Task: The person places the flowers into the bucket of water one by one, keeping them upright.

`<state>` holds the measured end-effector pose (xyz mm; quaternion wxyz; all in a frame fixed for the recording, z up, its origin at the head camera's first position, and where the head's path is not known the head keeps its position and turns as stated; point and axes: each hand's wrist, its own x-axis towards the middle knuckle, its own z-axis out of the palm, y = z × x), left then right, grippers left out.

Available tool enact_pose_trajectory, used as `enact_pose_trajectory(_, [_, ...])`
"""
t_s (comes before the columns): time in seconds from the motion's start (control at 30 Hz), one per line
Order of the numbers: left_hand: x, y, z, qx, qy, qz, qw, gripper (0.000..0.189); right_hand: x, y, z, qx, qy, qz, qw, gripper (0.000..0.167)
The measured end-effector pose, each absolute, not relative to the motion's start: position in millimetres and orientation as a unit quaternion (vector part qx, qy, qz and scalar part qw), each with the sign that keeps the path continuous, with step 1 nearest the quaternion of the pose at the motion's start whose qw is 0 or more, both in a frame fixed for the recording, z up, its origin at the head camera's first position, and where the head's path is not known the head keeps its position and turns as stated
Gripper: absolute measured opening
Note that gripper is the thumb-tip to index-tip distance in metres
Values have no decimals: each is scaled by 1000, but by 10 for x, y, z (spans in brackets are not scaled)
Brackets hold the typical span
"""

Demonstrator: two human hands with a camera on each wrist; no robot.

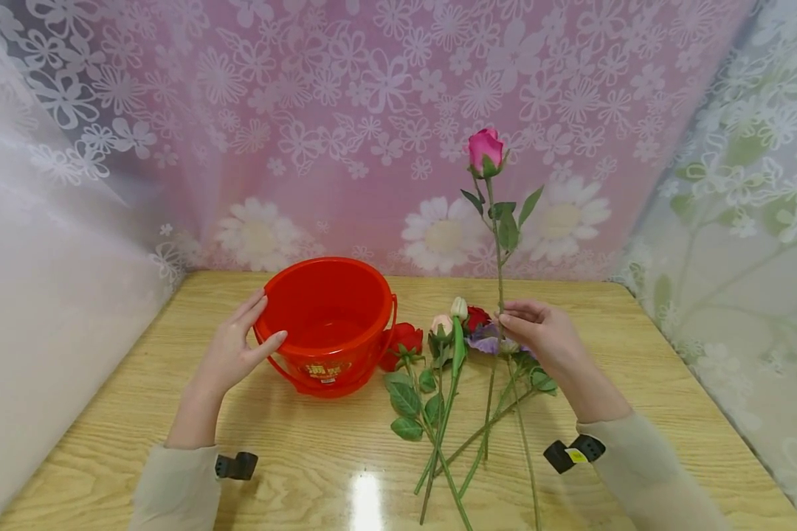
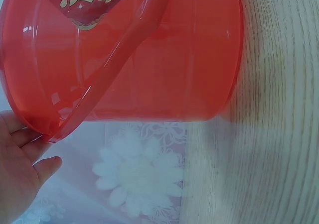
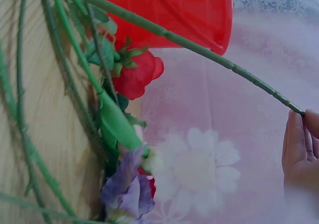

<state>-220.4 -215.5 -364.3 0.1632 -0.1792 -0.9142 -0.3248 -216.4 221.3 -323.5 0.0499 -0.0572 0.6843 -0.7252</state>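
A red plastic bucket (image 1: 332,369) stands upright at the left, its handle hanging down over the front side. My left hand (image 1: 235,343) rests its extended fingers against the bucket's left rim, the thumb spread apart; in the left wrist view the fingertips meet the rim by the handle's end. My right hand (image 1: 547,332) pinches the stem of a pink rose (image 1: 485,151) between thumb and fingers. The rose is held upright, with green leaves below its bloom. In the right wrist view its long stem (image 3: 164,34) runs slantwise from the fingertips, and the bloom is out of sight.
Several artificial flowers lie on the wooden table (image 1: 292,457) right of the bucket: a red rose (image 1: 405,339), a pale pink bloom (image 1: 441,324), a white bud (image 1: 460,308), another red bloom (image 1: 477,318) and a purple flower (image 1: 483,339). Their stems cross towards the front. A floral curtain (image 1: 345,147) hangs behind.
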Motion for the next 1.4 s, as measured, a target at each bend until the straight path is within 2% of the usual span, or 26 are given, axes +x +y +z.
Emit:
enact_pose_trajectory(0.47, [-2193, -2152, -3629, -179, -913, -328, 162, 69, -2284, 1941, -3077, -88, 656, -749, 32, 15])
enact_pose_trajectory(0.8, [-2197, -2155, -3633, -180, -914, -323, 165, 69, -2382, 1738, -2920, -113, 584, -804, 8, 18])
enact_pose_trajectory(1.03, [-2192, -2142, -3604, -175, -919, -319, 151, 71, -2443, 1579, -2797, -125, 528, -839, -25, 13])
enact_pose_trajectory(1.4, [-2199, -2135, -3599, -171, -928, -307, 122, 76, -2503, 1380, -2554, -134, 457, -878, -57, 13])
